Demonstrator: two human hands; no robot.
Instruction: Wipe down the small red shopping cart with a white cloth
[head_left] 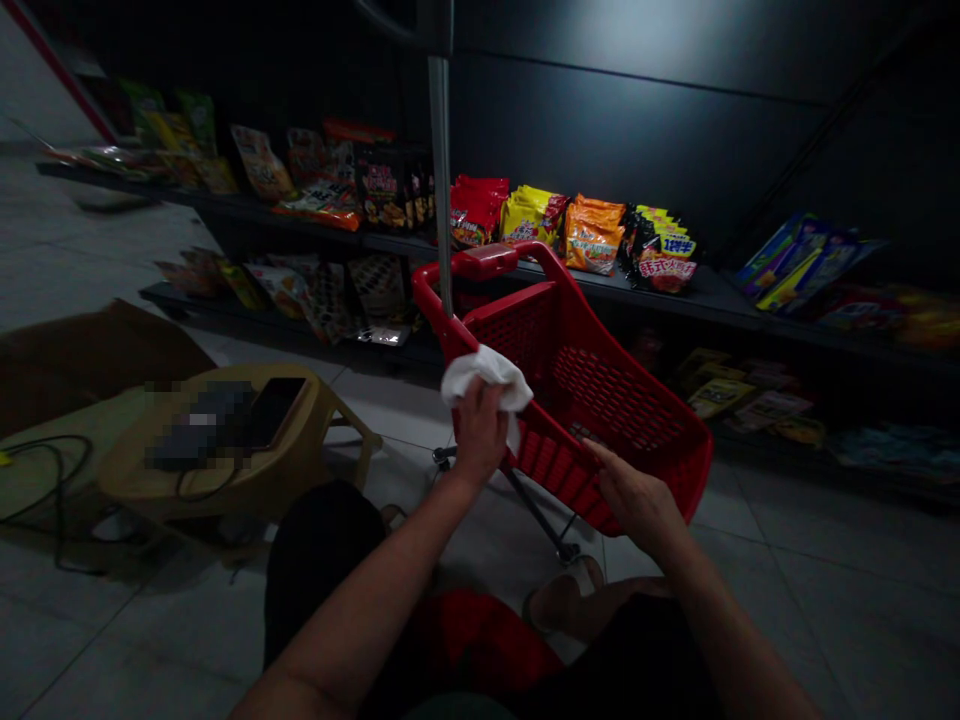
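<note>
At the far left, a flat brown cardboard sheet [90, 365] lies on the tiled floor, and a looped black cable [52, 480] runs near a low tan plastic stool [225, 500]. On the stool sit a black smartphone [277, 410] and a pixelated object [199, 425] too blurred to identify. Further right, the person's left hand [480, 432] is clamped on a crumpled white cloth [487, 378], holding it at the rim of a red plastic mesh shopping cart [577, 360]. The cart stands on a slim dark metal frame with castors, directly before the person's legs. The right hand [637, 500] lies open, its fingers apart from the cloth and against the cart's red side. Behind, dark metal shelves [697, 300] carry bright snack packets [532, 215]. Pressure on the rim could roll or tip the lightly braced cart, and the cloth could snag on the mesh.
</note>
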